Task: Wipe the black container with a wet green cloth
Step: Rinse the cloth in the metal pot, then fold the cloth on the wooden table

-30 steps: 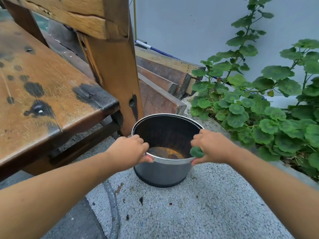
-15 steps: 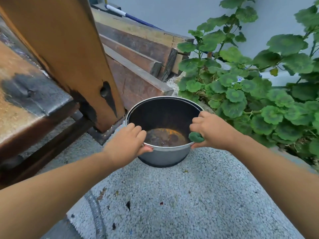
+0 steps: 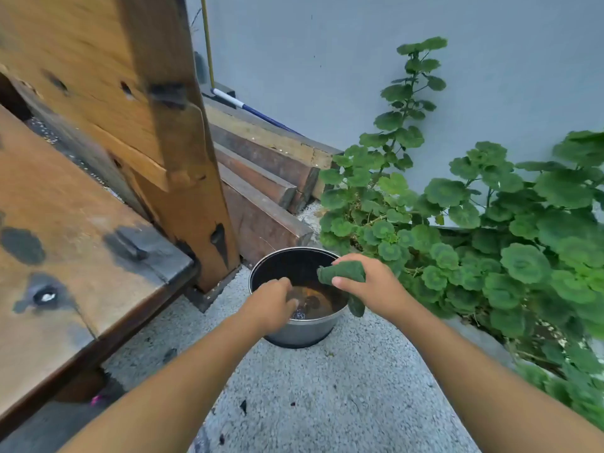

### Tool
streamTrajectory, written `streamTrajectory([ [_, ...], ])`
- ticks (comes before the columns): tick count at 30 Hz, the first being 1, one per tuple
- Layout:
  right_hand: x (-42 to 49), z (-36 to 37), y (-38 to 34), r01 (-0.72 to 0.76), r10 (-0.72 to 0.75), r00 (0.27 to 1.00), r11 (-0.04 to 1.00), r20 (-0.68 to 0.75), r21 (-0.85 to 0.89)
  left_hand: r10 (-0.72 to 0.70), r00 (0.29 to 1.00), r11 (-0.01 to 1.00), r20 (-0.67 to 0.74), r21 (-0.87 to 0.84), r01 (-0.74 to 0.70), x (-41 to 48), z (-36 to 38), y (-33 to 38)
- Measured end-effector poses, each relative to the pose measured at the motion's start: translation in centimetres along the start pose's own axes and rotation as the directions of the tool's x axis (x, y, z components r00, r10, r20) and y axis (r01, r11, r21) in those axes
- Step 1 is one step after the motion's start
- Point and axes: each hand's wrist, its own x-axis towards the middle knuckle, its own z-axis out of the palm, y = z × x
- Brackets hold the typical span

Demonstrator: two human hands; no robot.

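Note:
A round container (image 3: pixel 295 331), dark inside with a grey metal outside, stands on the gravel floor and holds a little brownish water. My right hand (image 3: pixel 369 286) grips a bunched, wet green cloth (image 3: pixel 343 273) above the container's right rim, and one end of the cloth hangs down outside the wall. My left hand (image 3: pixel 271 305) reaches over the near left rim. Its fingers, blurred, point down into the container toward the water, holding nothing that I can see.
A worn wooden bench (image 3: pixel 75 243) with a thick upright post (image 3: pixel 192 191) stands close on the left of the container. Stacked timber beams (image 3: pixel 261 191) lie behind it. Leafy green plants (image 3: pixel 490 243) crowd the right side against a pale wall.
My left hand has left the rim, and its fingers now dip inside the container. My right hand has lifted the green cloth from the rim to above it. The view has pulled back and up.

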Motion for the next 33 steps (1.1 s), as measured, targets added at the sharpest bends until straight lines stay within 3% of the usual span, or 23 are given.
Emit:
streamTrajectory([
  [1,-1.2,-0.8,-2.9,-0.015,0.016,1.000,0.987,-0.007,0.162,-0.019,0.999,0.961,-0.036,-0.276,0.008,-1.7,-2.1,1.6],
  [3,-3.3,-2.0,-8.6,-0.020,0.029,0.999,0.931,-0.018,0.364,-0.080,0.995,0.730,-0.058,-0.683,0.019,-5.6,-6.5,4.4],
  [6,-6.3,-4.7,-18.3,-0.048,0.058,0.998,0.925,-0.015,0.377,-0.041,0.999,0.324,0.015,-0.946,0.028,-13.0,-13.6,7.8],
  [8,-8.4,-6.9,-24.1,-0.039,0.029,0.999,0.950,0.038,0.309,-0.048,0.999,0.195,-0.013,-0.981,-0.003,-18.6,-17.8,9.2],
  [12,-12.9,-11.5,-35.1,-0.113,0.029,0.980,0.895,0.197,0.431,-0.093,0.991,0.117,-0.095,-0.990,-0.084,-29.7,-25.3,11.6],
  [17,-19.5,-13.2,-45.3,-0.234,0.012,0.905,0.849,0.426,0.474,-0.234,0.964,0.150,-0.128,-0.984,-0.095,-42.4,-31.1,14.1],
  [19,-22.6,-13.0,-48.4,-0.293,0.003,0.857,0.825,0.515,0.482,-0.322,0.940,0.071,-0.114,-0.993,-0.096,-47.6,-32.0,15.1],
  [21,-25.7,-12.5,-51.0,-0.373,-0.008,0.766,0.809,0.642,0.454,-0.480,0.870,0.023,-0.112,-0.993,-0.115,-53.0,-32.0,16.1],
  [24,-31.0,-11.2,-53.9,-0.500,-0.022,0.618,0.760,0.786,0.414,-0.702,0.704,-0.047,-0.105,-0.980,-0.193,-60.6,-30.8,17.7],
  [28,-36.9,-8.8,-55.8,-0.639,-0.058,0.477,0.662,0.877,0.391,-0.859,0.508,-0.084,-0.069,-0.958,-0.273,-68.2,-29.0,18.5],
  [31,-40.5,-6.4,-57.2,-0.580,-0.125,0.403,0.731,0.906,0.359,-0.899,0.428,-0.077,-0.090,-0.931,-0.358,-72.4,-28.3,18.4],
  [33,-42.6,-4.3,-58.2,-0.506,-0.117,0.406,0.797,0.906,0.330,-0.917,0.387,-0.061,-0.094,-0.927,-0.370,-74.3,-27.5,17.8],
])
